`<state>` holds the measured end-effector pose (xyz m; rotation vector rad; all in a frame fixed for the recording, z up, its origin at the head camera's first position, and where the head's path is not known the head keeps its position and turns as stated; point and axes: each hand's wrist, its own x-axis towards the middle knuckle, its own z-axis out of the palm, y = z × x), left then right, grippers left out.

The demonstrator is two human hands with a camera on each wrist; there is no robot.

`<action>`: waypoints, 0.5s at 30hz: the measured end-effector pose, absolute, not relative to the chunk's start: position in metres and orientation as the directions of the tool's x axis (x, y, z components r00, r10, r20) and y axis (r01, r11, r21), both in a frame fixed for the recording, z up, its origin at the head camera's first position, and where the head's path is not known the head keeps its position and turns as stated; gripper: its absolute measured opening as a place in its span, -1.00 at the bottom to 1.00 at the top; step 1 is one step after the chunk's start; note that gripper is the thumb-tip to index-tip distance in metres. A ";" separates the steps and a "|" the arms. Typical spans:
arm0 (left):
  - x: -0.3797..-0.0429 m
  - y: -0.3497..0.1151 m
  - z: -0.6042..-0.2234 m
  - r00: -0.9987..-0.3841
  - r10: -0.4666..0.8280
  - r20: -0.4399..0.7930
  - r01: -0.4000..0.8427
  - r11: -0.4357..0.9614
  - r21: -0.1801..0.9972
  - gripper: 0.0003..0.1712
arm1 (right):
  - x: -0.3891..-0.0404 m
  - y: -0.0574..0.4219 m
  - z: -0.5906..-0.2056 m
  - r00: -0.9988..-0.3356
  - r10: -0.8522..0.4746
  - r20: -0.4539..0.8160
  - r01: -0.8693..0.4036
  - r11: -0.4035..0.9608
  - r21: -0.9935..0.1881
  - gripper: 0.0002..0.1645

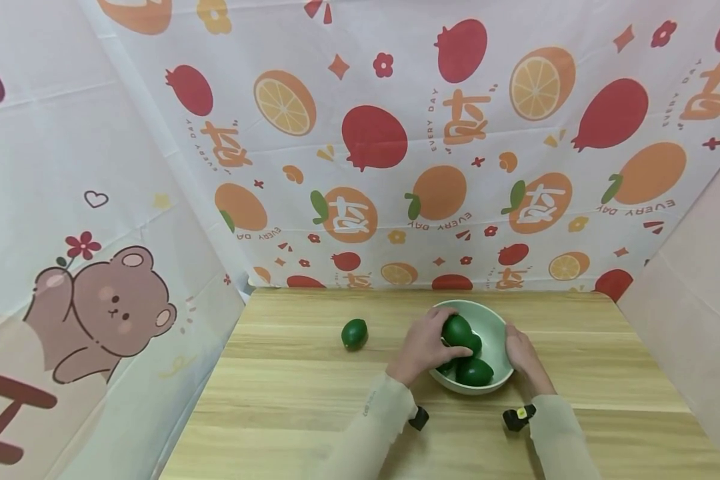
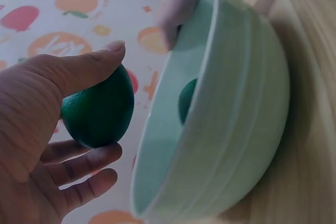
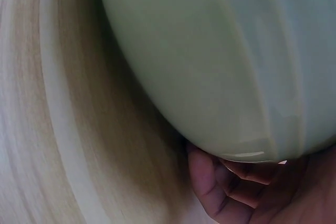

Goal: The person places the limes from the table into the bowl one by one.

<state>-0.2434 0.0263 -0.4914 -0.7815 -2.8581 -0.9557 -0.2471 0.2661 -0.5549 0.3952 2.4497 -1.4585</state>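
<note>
My left hand (image 1: 425,345) pinches a dark green lime (image 1: 457,331) between thumb and fingers, over the left side of a pale green bowl (image 1: 497,320). In the left wrist view this held lime (image 2: 102,109) is beside the bowl's rim (image 2: 202,72), above its opening. More limes lie inside the bowl, one of them (image 1: 475,372) near the front wall. At the bowl's right side my right hand (image 1: 522,353) grips the rim. The right wrist view has its curled fingers (image 3: 210,182) against the bowl's outer wall (image 3: 210,77).
Another green lime (image 1: 355,334) lies alone on the wooden table (image 1: 288,400), left of the bowl. A fruit-printed cloth (image 1: 420,133) hangs behind the table's back edge, and a bear-printed cloth (image 1: 114,307) hangs on the left.
</note>
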 end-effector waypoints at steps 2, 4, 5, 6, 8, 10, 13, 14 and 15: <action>-0.243 0.034 -0.494 -0.866 0.470 0.172 0.483 0.695 0.533 -0.13 | -0.246 0.266 -0.556 -0.927 0.097 -0.363 0.366 0.454 -0.812 0.09; -0.242 0.040 -0.496 -0.860 0.484 0.164 0.493 0.701 0.516 -0.12 | -0.246 0.266 -0.556 -0.928 0.096 -0.361 0.363 0.455 -0.813 0.10; -0.242 0.043 -0.497 -0.856 0.492 0.162 0.499 0.699 0.512 -0.12 | -0.246 0.266 -0.557 -0.929 0.095 -0.358 0.360 0.457 -0.813 0.11; -0.242 0.045 -0.498 -0.851 0.500 0.162 0.507 0.700 0.503 -0.12 | -0.246 0.265 -0.557 -0.931 0.096 -0.351 0.355 0.455 -0.817 0.11; -0.242 0.050 -0.500 -0.843 0.511 0.165 0.522 0.707 0.477 -0.13 | -0.246 0.265 -0.558 -0.937 0.098 -0.336 0.342 0.458 -0.820 0.11; -0.241 0.054 -0.500 -0.835 0.524 0.169 0.537 0.711 0.453 -0.14 | -0.246 0.266 -0.558 -0.941 0.098 -0.324 0.331 0.458 -0.825 0.11; -0.240 0.060 -0.502 -0.828 0.533 0.175 0.553 0.723 0.414 -0.16 | -0.246 0.267 -0.560 -0.945 0.103 -0.311 0.322 0.457 -0.829 0.10; -0.239 0.061 -0.503 -0.825 0.537 0.174 0.557 0.724 0.407 -0.17 | -0.246 0.267 -0.560 -0.946 0.101 -0.309 0.319 0.459 -0.829 0.11; -0.239 0.063 -0.504 -0.823 0.540 0.174 0.560 0.723 0.405 -0.17 | -0.246 0.268 -0.560 -0.946 0.098 -0.309 0.318 0.456 -0.831 0.11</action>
